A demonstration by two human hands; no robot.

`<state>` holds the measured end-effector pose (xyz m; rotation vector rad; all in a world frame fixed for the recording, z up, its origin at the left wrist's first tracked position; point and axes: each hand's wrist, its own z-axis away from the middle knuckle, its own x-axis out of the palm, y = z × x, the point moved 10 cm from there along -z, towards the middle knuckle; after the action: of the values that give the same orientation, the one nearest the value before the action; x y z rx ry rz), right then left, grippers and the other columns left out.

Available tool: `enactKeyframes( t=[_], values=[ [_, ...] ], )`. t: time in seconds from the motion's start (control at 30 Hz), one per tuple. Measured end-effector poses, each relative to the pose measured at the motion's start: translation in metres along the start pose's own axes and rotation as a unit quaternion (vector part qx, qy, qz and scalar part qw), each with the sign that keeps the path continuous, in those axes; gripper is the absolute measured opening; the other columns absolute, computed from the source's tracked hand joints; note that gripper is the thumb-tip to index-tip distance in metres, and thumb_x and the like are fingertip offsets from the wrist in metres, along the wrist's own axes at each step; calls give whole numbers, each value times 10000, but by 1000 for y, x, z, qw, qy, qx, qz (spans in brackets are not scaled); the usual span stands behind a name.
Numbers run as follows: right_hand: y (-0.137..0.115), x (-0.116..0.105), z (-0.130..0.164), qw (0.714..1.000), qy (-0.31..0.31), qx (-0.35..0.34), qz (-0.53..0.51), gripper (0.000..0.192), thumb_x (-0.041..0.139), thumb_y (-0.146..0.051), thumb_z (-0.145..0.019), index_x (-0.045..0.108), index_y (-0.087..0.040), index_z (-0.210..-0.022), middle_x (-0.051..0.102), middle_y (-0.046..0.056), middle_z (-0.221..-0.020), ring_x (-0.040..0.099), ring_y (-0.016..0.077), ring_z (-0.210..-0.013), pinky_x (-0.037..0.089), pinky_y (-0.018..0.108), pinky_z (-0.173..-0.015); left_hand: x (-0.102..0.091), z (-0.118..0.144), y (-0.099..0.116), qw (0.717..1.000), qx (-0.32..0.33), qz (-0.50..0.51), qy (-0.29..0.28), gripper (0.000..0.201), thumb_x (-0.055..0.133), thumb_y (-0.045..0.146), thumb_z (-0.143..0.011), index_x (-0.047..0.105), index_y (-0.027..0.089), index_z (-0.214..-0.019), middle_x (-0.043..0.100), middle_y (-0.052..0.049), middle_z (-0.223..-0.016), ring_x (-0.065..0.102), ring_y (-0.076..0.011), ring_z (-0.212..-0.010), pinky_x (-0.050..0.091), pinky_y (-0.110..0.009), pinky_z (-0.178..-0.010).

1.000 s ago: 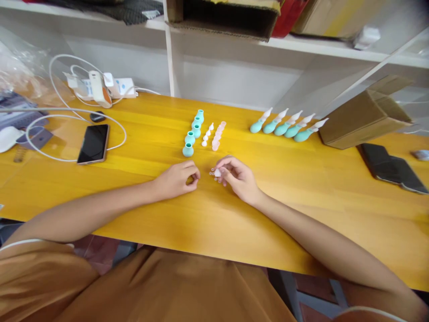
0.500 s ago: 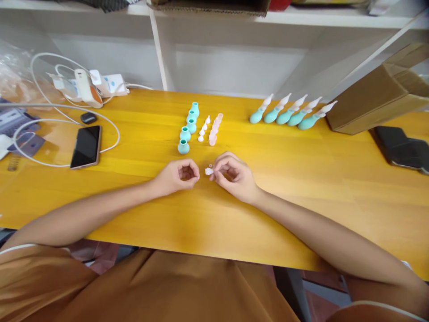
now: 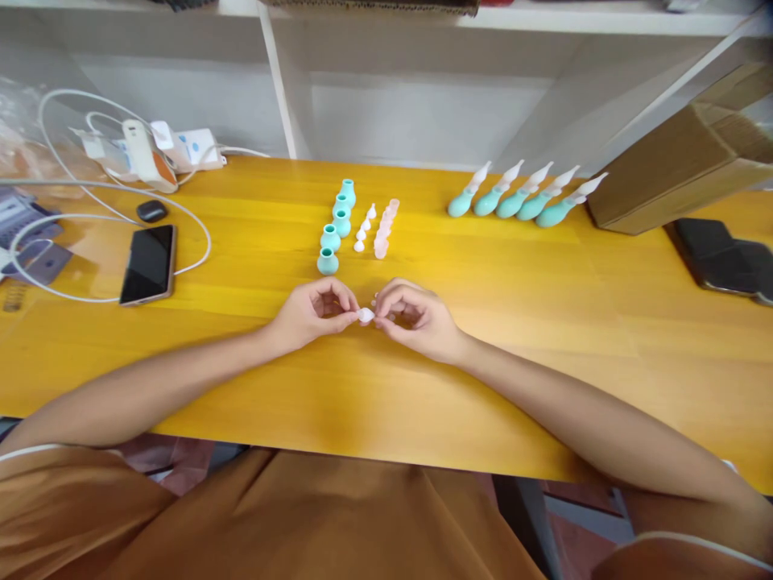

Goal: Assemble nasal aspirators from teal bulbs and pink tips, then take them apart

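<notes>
Left hand (image 3: 314,312) and right hand (image 3: 411,316) resting low over yellow table (image 3: 543,322), forearms angling inward, fingertips meeting at centre. Both pinching small white piece (image 3: 365,315) between thumb and forefinger, fingers nearly closed round it. Piece mostly covering itself behind fingertips, shape hard to make out. Sitting exactly between two grips, just above tabletop, near row of teal bulbs (image 3: 334,229).

Bare table (image 3: 483,338) around hands; teal bulbs (image 3: 336,229) just beyond; phone (image 3: 148,263) left, box (image 3: 670,173) right.
</notes>
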<state>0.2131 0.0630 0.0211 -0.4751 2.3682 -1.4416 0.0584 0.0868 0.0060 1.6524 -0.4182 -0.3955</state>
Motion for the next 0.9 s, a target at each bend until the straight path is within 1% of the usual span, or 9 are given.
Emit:
enactKeyframes(
  t=[0.1, 0.23, 0.37, 0.57, 0.7, 0.9],
  values=[
    [0, 0, 0, 1000, -1, 2, 2, 61, 775, -243, -1017, 729, -212, -991, 655, 59, -1060, 770, 154, -937, 686, 320, -885, 0, 0, 1, 1000, -3, 0, 0, 372, 932, 404, -838, 638, 176, -859, 764, -38, -926, 714, -137, -828, 610, -294, -835],
    [1, -1, 0, 1000, 1, 9, -1, 102, 784, -288, -1017, 723, -210, -990, 648, 64, -1069, 773, 162, -935, 695, 333, -883, 0, -1, 1, 1000, -11, -15, -12, 326, 926, 428, -861, 742, 163, -912, 791, -55, -948, 743, -159, -871, 618, -306, -852],
    [2, 0, 0, 1000, -4, 8, -3, 110, 781, -306, -1022, 723, -217, -995, 651, 66, -1069, 783, 174, -944, 698, 351, -892, -2, -2, 1, 999, -22, -25, -9, 347, 934, 475, -849, 788, 166, -912, 810, -63, -949, 756, -179, -885, 630, -332, -880],
    [-6, 1, 0, 999, -14, -22, 25, 26, 759, -226, -1021, 738, -218, -1008, 660, 68, -1067, 769, 161, -924, 690, 332, -859, 0, -2, 3, 999, -20, -33, -19, 347, 938, 488, -843, 799, 174, -889, 808, -58, -937, 756, -175, -870, 624, -326, -854],
    [-11, 3, -1, 998, -19, -36, 53, 21, 752, -212, -1017, 740, -222, -1003, 672, 70, -1050, 743, 158, -906, 688, 321, -834, 1, -2, -3, 999, -39, -17, -25, 397, 957, 511, -813, 775, 169, -901, 803, -55, -919, 756, -177, -845, 628, -331, -831],
    [-17, 3, -2, 996, -21, -55, 73, 49, 748, -176, -1008, 742, -225, -1011, 672, 67, -1039, 729, 154, -893, 685, 309, -812, 2, -2, -7, 998, -59, 6, -28, 400, 991, 462, -777, 755, 163, -904, 792, -36, -893, 748, -160, -824, 615, -306, -810]
  ],
)
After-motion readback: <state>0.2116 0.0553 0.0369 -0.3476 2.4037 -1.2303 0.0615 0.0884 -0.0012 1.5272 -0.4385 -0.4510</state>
